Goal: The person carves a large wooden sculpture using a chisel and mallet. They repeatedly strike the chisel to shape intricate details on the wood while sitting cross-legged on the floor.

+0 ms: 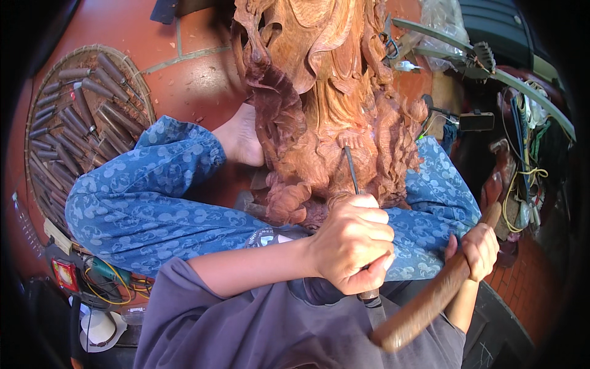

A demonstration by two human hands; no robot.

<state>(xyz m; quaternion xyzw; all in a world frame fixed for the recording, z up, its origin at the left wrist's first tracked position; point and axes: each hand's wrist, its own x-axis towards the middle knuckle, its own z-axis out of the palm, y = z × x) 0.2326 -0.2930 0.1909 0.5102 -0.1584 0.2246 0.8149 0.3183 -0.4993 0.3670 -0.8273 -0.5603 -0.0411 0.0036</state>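
Observation:
A large reddish-brown wood carving [319, 123] with folds and rough scrollwork lies between my bent legs. My left hand [356, 246] is closed round the handle of a carving chisel [351, 167]. The chisel's thin steel shaft points away from me, and its tip meets the carving by a small carved foot. The handle's butt end sticks out below my fist. At the right, my right hand [479, 251] grips a long wooden mallet [424, 307] like a club. Its thick end slants down toward the chisel's butt, apart from it.
A round woven tray [144, 80] with several wood-handled chisels [80, 104] stands at the left. A white hat [101, 329] and cables [123, 289] lie at the lower left. On the right are a phone [477, 121], a curved metal bar [528, 92] and a yellow cord [510, 197].

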